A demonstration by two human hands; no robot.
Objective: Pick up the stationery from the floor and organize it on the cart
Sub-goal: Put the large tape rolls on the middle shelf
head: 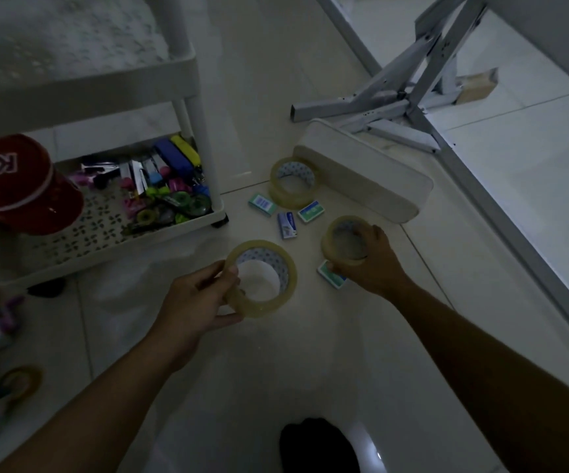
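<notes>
My left hand (197, 298) grips a clear tape roll (269, 268) by its near rim, low over the floor. My right hand (368, 264) grips a second clear tape roll (339, 233) just to the right. A third tape roll (293, 180) lies on the floor further back, against a tipped white bin (371, 179). Several small staple boxes lie between the rolls, among them a teal one (260, 203), a blue one (287, 225) and one (330, 276) partly under my right hand. The white cart (204, 131) stands at the left, its lower tray holding staplers and correction tapes (170, 186).
A red cap-like object (20, 186) sits on the cart's lower tray at the left. A grey folding metal frame (412, 104) stands at the back right. More stationery and a tape roll (20, 382) lie at the far left edge. A dark shape (317, 445) shows at the bottom.
</notes>
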